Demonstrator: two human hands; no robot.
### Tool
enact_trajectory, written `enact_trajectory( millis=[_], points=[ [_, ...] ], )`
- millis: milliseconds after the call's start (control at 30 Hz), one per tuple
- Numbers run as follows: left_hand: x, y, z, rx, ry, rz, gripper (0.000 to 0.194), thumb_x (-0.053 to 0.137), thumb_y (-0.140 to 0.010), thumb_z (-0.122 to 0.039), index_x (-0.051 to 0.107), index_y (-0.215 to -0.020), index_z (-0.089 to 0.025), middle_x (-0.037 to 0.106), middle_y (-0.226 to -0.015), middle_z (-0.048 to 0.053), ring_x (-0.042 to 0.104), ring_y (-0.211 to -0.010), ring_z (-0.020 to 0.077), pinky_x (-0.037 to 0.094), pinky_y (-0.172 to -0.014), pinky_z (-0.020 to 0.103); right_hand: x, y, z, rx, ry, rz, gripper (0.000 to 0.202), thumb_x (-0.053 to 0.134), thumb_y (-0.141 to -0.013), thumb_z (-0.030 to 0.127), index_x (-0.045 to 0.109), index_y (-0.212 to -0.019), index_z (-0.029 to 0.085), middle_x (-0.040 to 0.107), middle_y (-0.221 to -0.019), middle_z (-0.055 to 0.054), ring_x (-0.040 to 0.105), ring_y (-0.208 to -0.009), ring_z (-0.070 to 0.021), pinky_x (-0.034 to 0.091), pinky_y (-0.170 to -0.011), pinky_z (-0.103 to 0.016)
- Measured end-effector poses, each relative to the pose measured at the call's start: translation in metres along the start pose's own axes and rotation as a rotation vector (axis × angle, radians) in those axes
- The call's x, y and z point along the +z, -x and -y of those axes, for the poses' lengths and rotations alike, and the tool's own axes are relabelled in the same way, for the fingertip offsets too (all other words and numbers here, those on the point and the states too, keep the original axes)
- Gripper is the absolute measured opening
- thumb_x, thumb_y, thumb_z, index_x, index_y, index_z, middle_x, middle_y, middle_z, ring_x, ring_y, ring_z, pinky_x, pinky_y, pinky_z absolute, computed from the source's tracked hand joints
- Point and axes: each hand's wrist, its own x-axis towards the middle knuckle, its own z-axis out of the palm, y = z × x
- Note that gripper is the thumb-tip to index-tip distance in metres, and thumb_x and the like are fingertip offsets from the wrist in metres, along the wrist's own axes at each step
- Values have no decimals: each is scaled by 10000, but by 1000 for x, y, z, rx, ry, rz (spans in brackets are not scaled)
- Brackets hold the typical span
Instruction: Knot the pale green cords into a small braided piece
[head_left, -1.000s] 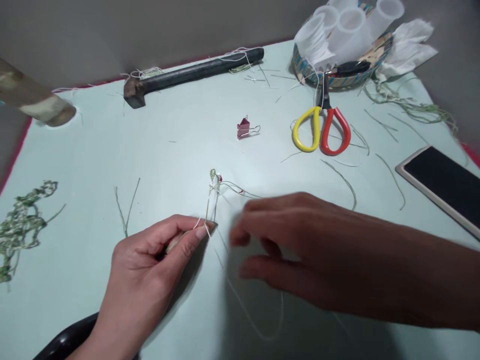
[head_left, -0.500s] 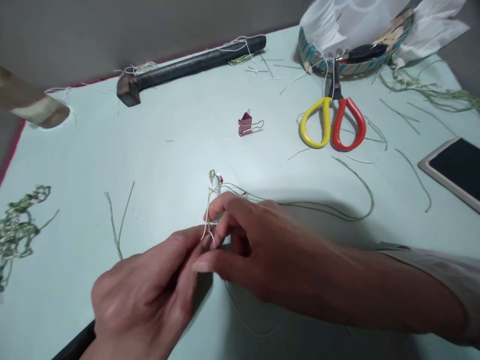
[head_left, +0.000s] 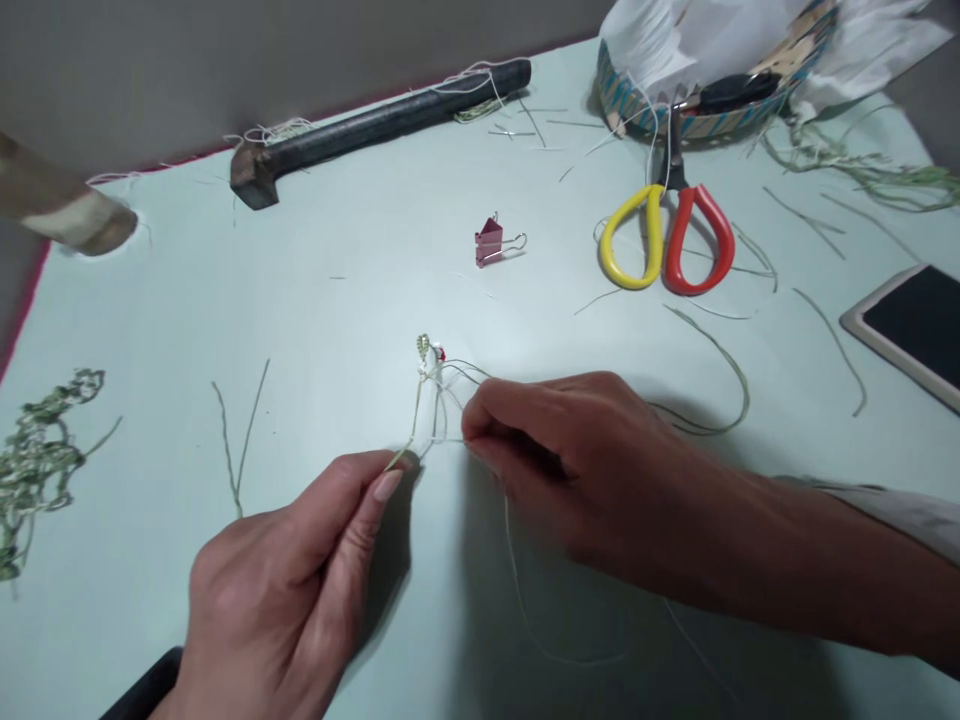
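Observation:
A small knotted piece of green and white cord [head_left: 424, 350] lies near the middle of the table, with a bit of red beside it. Strands run from it toward both hands. My left hand [head_left: 300, 570] pinches a green strand [head_left: 415, 410] between thumb and forefinger, below the knots. To the right, my right hand [head_left: 555, 455] is closed in a pinch on a thin white strand [head_left: 450, 440]. Some cord loops out past my right hand, and a long white strand hangs below it.
Yellow-and-red-handled scissors [head_left: 697, 240] lean on a basket [head_left: 619, 100] at the back right. A hammer [head_left: 397, 125] lies along the back edge, a binder clip [head_left: 489, 243] before it. Tangled cord [head_left: 41, 450] lies left, a phone [head_left: 919, 325] right.
My right hand has moved right, away from my left, and its fingers have closed on the white strand. My left hand has shifted slightly left, keeping its pinch.

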Motion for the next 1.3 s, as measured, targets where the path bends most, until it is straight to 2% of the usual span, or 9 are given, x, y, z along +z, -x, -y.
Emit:
enact_trajectory(
  millis=[200, 333, 500, 667, 833, 967, 1100, 1300],
  points=[
    [2, 1, 5, -12, 28, -4, 211, 477, -1048, -296, 676, -977, -296, 774, -651, -85, 679, -427, 86, 431, -401, 168, -5, 1, -3, -28, 65, -51, 172, 529, -858, 148, 453, -727, 229, 463, -585, 77, 334, -516, -90, 239, -508, -278],
    [3, 5, 7, -68, 39, -6, 184, 521, -1031, -290, 695, -978, -315, 797, -717, -90, 684, -463, 85, 423, -419, 172, -12, -3, -4, -15, 101, -49, 160, 520, -852, 138, 485, -724, 228, 412, -567, 69, 313, -502, -92, 214, -504, -282],
    [2, 8, 7, -132, 33, 21, 145, 563, -1010, -287, 696, -962, -321, 781, -689, -99, 639, -438, 82, 399, -433, 191, -25, -9, -9, -19, 150, -133, 165, 508, -829, 132, 490, -699, 232, 341, -506, 68, 256, -467, -98, 191, -483, -286],
    [2, 9, 9, -154, 39, 32, 162, 544, -1021, -296, 697, -973, -322, 781, -691, -101, 640, -452, 76, 399, -452, 192, -34, -15, -14, 41, 202, -168, 150, 541, -812, 125, 528, -700, 223, 417, -528, 52, 285, -493, -105, 241, -543, -303],
    [2, 12, 12, -148, 37, 34, 153, 561, -1013, -302, 705, -963, -313, 765, -672, -99, 614, -442, 71, 397, -464, 191, -37, -23, -15, 110, 193, -183, 173, 534, -849, 116, 581, -712, 210, 497, -564, 46, 324, -511, -103, 239, -573, -318],
    [3, 12, 15, -148, 33, 5, 153, 575, -1001, -292, 721, -966, -318, 656, -531, -102, 590, -415, 92, 387, -440, 203, -37, -29, -17, 152, 204, -199, 197, 519, -878, 90, 590, -731, 201, 537, -618, 37, 352, -555, -103, 256, -625, -326],
    [3, 10, 18, -142, 35, -7, 178, 573, -989, -311, 743, -938, -322, 558, -469, -99, 472, -341, 106, 390, -417, 229, -38, -31, -18, 122, 228, -207, 197, 515, -894, 86, 574, -744, 197, 503, -637, 36, 362, -597, -108, 276, -648, -325],
    [1, 10, 19, -177, 52, 20, 313, 490, -1009, -367, 747, -844, -299, 642, -539, -54, 551, -405, 141, 415, -421, 256, -38, -28, -16, 162, 244, -227, 243, 446, -905, 61, 544, -728, 195, 415, -603, 43, 326, -589, -102, 249, -633, -334]
  ],
)
